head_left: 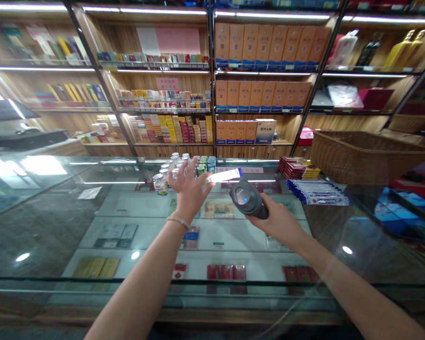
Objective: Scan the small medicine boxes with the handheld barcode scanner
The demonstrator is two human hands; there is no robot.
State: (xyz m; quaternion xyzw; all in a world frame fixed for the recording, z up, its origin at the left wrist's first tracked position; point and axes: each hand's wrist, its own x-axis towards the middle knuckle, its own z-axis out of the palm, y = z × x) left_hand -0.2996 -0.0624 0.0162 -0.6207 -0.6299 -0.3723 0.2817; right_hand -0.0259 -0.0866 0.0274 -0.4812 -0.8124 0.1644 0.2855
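1. Slim packet's (224, 176) print is unreadable; left hand (188, 184) pinches its left end.
2. Right hand (281, 221) grips barcode scanner (247, 198), partly hiding its handle.
3. Above glass counter (53, 226), packet's long axis runs sideways, blue end rightward.

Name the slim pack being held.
The blue-ended white pack in the left hand, near the scanner; the other slim packs lie grouped on the counter, rightward.
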